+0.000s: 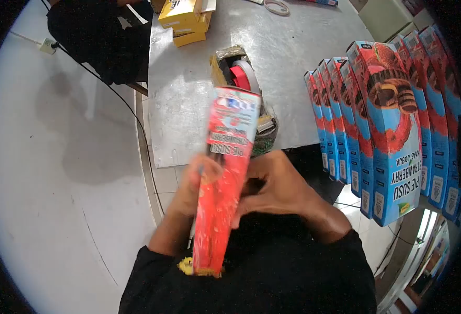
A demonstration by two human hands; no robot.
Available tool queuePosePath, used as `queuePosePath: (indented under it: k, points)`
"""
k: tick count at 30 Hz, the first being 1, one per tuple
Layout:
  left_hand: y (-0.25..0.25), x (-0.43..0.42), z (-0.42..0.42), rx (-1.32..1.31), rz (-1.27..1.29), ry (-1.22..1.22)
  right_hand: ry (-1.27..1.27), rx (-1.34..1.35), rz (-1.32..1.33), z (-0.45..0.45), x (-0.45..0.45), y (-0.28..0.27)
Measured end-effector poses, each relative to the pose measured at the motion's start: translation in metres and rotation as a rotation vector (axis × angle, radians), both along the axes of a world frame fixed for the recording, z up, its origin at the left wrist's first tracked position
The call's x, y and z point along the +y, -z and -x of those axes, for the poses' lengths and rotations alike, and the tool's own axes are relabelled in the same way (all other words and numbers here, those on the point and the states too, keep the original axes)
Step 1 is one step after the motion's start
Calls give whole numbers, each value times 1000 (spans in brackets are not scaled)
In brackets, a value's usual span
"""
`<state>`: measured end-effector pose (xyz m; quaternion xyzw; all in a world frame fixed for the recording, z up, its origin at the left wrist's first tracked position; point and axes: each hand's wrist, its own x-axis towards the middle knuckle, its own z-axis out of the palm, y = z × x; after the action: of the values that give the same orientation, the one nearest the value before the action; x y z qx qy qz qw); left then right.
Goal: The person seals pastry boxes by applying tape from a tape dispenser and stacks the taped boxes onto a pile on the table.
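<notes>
A long red and light-blue strawberry pie box is held up in front of my chest, narrow side towards me and its print upside down. My left hand grips the box's left edge, slightly blurred, fingers partly behind it. On the other side, my right hand is curled against the box's right edge, with some fingers hidden behind the cardboard. Just beyond the box, a tape dispenser with a red-cored roll of tape stands on the metal table, partly covered by the box.
Several matching strawberry pie boxes stand upright in a row at the right. Yellow boxes are stacked on the table's far left, and a tape ring lies at the back. Another person in dark clothing is at upper left, by a cable.
</notes>
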<state>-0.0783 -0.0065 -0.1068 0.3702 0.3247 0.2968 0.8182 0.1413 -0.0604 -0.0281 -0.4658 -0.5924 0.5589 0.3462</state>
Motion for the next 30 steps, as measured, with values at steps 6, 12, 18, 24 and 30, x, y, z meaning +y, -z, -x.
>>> queuePosePath:
  k: [6,12,18,24,30]
  points:
    - [-17,2,22,16,-25,147,690,-336,-280,-24,30,60]
    - [-64,55,-44,-175,-18,-332,805,-305,-167,-15,-28,51]
    - [-95,36,-57,-102,-1,-298,448,-170,-550,1,-5,0]
    - [-150,-6,-41,11,-32,288,322,-29,-877,-15,-32,-21]
    - [-156,-6,-175,32,-643,414,106,-197,-160,-20,-95,-20]
